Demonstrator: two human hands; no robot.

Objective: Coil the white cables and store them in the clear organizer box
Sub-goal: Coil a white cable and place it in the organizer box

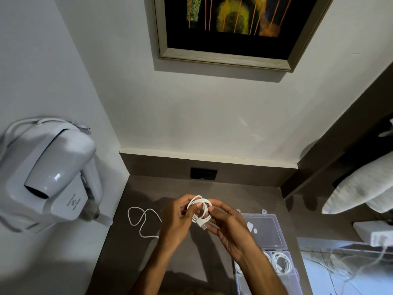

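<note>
Both hands hold a coiled white cable above the dark tabletop. My left hand grips the coil's left side, and my right hand pinches its right side. The USB plug sticks out below the coil. A second white cable lies loose in loops on the table to the left. The clear organizer box sits open at the lower right, its lid folded back, with a coiled white cable in one compartment.
A white wall-mounted hair dryer hangs at the left. A black socket sits in the back panel. A framed picture hangs on the wall above. A white pillow and a white adapter lie to the right.
</note>
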